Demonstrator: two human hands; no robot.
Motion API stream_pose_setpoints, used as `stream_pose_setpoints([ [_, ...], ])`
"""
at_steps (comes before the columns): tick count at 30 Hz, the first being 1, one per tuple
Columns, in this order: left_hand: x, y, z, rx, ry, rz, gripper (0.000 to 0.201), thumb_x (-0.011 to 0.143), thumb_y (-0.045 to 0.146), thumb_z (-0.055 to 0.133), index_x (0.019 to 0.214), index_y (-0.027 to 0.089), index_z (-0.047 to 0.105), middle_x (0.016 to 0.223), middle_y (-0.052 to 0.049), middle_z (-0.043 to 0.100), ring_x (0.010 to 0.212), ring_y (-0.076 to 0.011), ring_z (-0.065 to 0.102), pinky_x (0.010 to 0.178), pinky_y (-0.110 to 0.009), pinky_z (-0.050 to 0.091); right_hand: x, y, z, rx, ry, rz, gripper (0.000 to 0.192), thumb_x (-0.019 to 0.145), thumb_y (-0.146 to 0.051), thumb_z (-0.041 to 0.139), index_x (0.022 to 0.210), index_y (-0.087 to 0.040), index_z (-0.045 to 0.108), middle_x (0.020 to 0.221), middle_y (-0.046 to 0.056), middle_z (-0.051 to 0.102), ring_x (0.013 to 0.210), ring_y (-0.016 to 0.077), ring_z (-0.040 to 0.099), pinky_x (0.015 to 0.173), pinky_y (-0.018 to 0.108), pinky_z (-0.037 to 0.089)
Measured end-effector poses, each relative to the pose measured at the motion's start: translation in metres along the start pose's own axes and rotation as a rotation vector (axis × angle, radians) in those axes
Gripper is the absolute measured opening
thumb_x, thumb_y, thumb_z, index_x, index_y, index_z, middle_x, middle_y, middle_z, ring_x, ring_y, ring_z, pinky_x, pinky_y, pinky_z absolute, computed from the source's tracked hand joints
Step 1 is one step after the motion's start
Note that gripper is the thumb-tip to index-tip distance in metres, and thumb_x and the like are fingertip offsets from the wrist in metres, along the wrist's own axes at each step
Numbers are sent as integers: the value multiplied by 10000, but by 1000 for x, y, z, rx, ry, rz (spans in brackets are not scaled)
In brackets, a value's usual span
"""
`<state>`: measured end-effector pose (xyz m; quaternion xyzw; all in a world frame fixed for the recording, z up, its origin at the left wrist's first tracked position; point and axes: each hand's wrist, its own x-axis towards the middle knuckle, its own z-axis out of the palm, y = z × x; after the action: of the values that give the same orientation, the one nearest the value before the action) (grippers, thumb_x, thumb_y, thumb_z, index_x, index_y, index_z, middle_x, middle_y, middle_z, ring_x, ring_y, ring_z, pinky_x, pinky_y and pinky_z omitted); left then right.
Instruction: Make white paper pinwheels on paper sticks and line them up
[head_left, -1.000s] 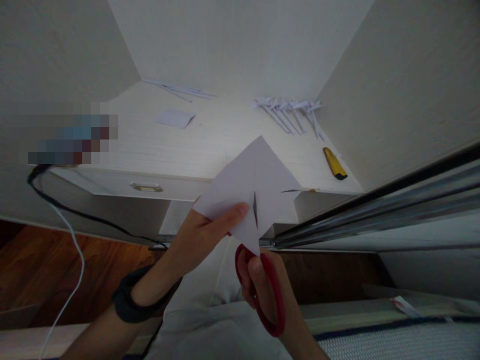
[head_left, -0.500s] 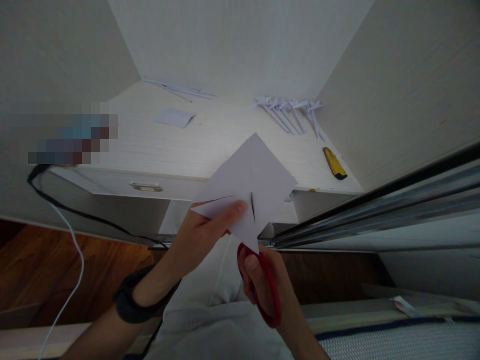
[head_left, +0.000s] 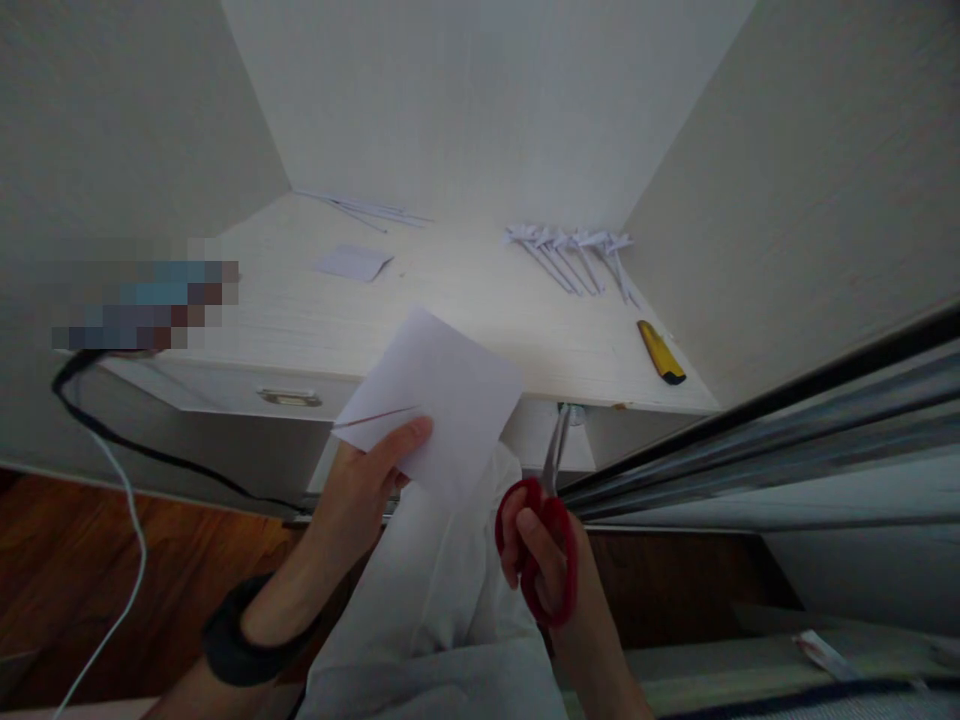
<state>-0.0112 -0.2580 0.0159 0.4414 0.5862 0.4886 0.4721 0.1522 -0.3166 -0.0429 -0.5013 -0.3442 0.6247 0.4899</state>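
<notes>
The white paper sheet point(head_left: 439, 400) was pinched at its lower left edge by the left hand point(head_left: 360, 490), in the air just before the desk's point(head_left: 465, 300) front edge. The red-handled scissors point(head_left: 546, 530) were gripped by the right hand point(head_left: 544, 570), blades shut and pointing up, clear of the sheet's right edge, with open room between them. A second earlier, the blades had been hidden behind the paper's lower corner; since then they had been drawn out.

No text, label or number can be read anywhere.
</notes>
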Motion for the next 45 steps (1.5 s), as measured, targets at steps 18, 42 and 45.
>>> stream_pose_setpoints([
  [18, -12, -34, -15, 23, -478, -174, 419, 582, 349, 796, 960, 227, 665, 939, -63, 747, 846, -266, 675, 727, -345, 558, 28, -45, -3, -67, 161, -160, 289, 708, -412, 715, 772, -172, 567, 474, -71, 477, 406, 63, 411, 375, 161, 308],
  [42, 21, 5, 3, 46, -743, 10, 118, 783, 293, 670, 771, 179, 645, 727, 7, 676, 690, -125, 633, 638, -221, 477, 30, -87, -7, -654, -153, -288, 103, 787, -259, 629, 742, -173, 594, 683, -7, 572, 641, 127, 510, 572, 224, 426],
  [45, 20, 4, 3, 51, -699, 17, 113, 786, 288, 665, 767, 178, 646, 713, 10, 663, 664, -118, 618, 604, -205, 462, 28, -87, -7, -570, -62, -315, 91, 780, -268, 647, 796, -183, 618, 723, 0, 593, 647, 125, 526, 584, 228, 444],
])
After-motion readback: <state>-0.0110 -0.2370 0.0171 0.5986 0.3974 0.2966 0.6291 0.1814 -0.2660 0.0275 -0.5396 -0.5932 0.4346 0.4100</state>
